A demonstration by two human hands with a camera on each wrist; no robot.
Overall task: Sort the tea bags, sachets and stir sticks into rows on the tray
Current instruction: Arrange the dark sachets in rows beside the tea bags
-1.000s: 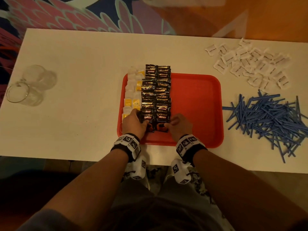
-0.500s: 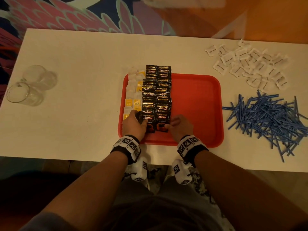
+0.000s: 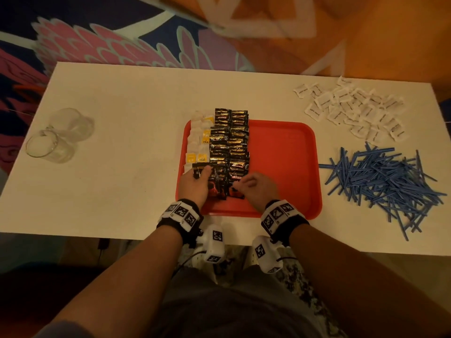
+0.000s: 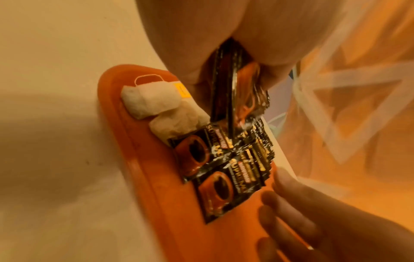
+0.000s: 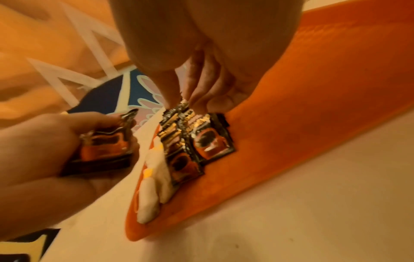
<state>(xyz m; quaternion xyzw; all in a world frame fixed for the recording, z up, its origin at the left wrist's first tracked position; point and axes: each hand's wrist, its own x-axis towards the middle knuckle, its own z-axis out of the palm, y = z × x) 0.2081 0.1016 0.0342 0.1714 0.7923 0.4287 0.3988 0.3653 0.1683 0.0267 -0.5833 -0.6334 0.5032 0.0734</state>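
Observation:
A red tray (image 3: 280, 152) carries a column of tea bags (image 3: 199, 142) along its left side and two columns of black coffee sachets (image 3: 230, 142) beside them. My left hand (image 3: 199, 175) grips a small stack of black sachets (image 4: 235, 88) just above the near end of the tea bag column. My right hand (image 3: 244, 185) pinches the top edge of the nearest sachet (image 5: 212, 143) in the right column between thumb and forefinger (image 5: 172, 95). White sachets (image 3: 351, 111) and blue stir sticks (image 3: 385, 186) lie in loose piles on the table, right of the tray.
Two clear glasses (image 3: 56, 140) lie on their sides at the table's (image 3: 122, 118) left end. The right half of the tray is bare red plastic. A patterned rug shows beyond the far table edge.
My left hand has lifted a small stack of black sachets up and slightly left from the near end of the rows. My right hand's fingers have closed on the nearest sachet's edge.

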